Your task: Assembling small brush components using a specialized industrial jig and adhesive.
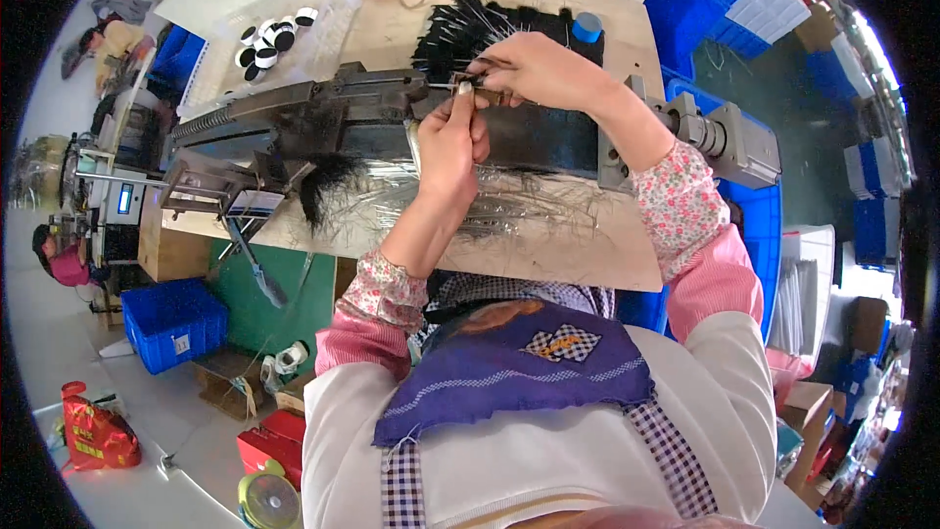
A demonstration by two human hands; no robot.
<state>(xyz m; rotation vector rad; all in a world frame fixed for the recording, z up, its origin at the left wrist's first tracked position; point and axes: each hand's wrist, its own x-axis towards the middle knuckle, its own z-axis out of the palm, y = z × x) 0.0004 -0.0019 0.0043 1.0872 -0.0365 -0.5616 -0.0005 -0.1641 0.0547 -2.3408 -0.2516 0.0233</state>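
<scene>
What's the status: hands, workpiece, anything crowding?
Left hand pinching small dark piece, mostly hidden. Right hand close beside, grip unclear. Metal machine beneath. Black bristle bundles just beyond.

The left fisheye of a head-worn pair looks steeply down — upright, unmirrored — from above and behind the left hand (452, 142) and right hand (548, 71). It faces out over the desk (587, 260), near enough that both hands sit large, just above the view's centre. Nearer the lens, behind the hands, lies the apron (519, 372); far to their left the floor (176, 416) and far to their right crates (877, 227) bend toward a dark rim.
</scene>
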